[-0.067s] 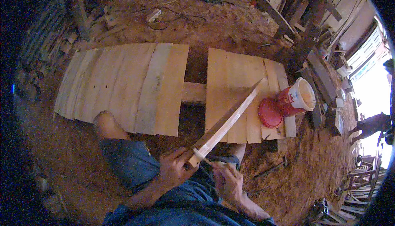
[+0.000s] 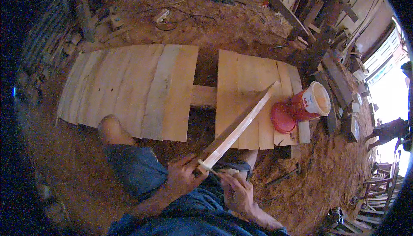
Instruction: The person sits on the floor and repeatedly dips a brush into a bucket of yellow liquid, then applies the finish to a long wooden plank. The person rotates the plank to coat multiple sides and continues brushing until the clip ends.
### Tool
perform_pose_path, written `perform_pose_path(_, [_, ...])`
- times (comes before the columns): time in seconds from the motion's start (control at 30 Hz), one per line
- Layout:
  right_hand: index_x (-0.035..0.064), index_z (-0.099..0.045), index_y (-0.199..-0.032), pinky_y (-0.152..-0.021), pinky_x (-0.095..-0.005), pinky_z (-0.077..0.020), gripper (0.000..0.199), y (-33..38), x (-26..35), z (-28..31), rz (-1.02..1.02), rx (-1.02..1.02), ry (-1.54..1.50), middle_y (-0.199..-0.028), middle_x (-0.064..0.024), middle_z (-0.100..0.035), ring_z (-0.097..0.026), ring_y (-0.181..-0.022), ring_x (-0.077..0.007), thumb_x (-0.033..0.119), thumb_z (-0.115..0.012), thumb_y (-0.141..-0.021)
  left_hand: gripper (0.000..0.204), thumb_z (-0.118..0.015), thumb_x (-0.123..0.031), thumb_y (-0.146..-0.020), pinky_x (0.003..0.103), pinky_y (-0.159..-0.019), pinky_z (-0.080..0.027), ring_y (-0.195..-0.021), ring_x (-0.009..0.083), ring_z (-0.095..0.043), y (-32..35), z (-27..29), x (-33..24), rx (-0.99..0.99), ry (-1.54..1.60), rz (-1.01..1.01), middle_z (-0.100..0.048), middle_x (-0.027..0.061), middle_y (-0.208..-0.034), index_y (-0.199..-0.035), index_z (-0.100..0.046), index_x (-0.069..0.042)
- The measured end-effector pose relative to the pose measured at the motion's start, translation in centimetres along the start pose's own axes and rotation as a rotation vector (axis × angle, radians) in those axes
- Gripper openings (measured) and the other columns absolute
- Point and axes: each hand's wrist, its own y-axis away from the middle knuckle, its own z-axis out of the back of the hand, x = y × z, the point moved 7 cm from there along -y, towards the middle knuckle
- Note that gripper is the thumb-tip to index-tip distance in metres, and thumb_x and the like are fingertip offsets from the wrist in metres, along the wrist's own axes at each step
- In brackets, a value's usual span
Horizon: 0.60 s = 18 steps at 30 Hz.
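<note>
A long wooden strip (image 2: pixel 236 136) slants from my lap up to the right, over the right-hand board panel (image 2: pixel 228 102). My left hand (image 2: pixel 183 176) is closed around its near end. In my right hand (image 2: pixel 237 191) is a thin stick-like tool (image 2: pixel 211 170), pinched by the fingers. The tool's pale head lies across the strip's near end, close to my left fingers; whether it is a brush cannot be made out. On the right panel stand a red tub (image 2: pixel 284 118) and, against it, a red and white bucket (image 2: pixel 306 102).
A second panel of planks (image 2: pixel 116 90) lies to the left, with a crossbeam (image 2: pixel 203 97) in the gap. A dark metal bar (image 2: pixel 282 176) rests on the dirt floor at right. Timber is stacked far right; a power strip (image 2: pixel 162 16) with cable lies at the back.
The tool's pale head has slid slightly down and left along the strip's near end, my right hand moving with it. My left hand stays in place.
</note>
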Motion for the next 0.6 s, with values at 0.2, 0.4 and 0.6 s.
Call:
perform_pose_path(0.2, [0.0009, -0.067, -0.102, -0.063, -0.0375, -0.0543, 0.018, -0.6, -0.2, -0.1, -0.124, -0.039, -0.063, -0.089, -0.0170, -0.068, -0.067, -0.075, -0.0324, -0.002, -0.066, -0.084, 0.045, -0.075, -0.040, -0.073, 0.045, -0.075, -0.055, -0.081, 0.0285, -0.067, 0.9, -0.7, 0.6, -0.007, -0.044, -0.009, -0.068, 0.0116, -0.100, -0.107, -0.070, -0.010])
perform_pose_path(0.4, [0.0006, -0.067, -0.097, -0.061, -0.0332, -0.0512, 0.013, -0.5, 0.1, -0.5, -0.115, 0.037, -0.155, -0.083, -0.0151, -0.066, -0.065, -0.071, -0.0271, -0.001, -0.064, -0.085, 0.050, -0.076, -0.041, -0.072, 0.047, -0.075, -0.053, -0.083, 0.0298, -0.067, 1.2, -1.7, 1.7, 0.026, -0.016, 0.039, -0.068, 0.0118, -0.097, -0.111, -0.069, -0.010])
perform_pose_path(0.6, [0.0013, -0.068, -0.102, -0.067, -0.0286, -0.0469, 0.017, -4.0, -16.2, 2.3, -0.480, -0.316, -0.095, -0.079, -0.0114, -0.063, -0.057, -0.074, -0.0141, 0.013, -0.056, -0.096, 0.040, -0.075, -0.029, -0.072, 0.040, -0.067, -0.054, -0.075, 0.0281, -0.066, 3.3, 3.0, 2.6, -0.041, 0.013, -0.036, -0.068, 0.0115, -0.087, -0.106, -0.071, -0.008])
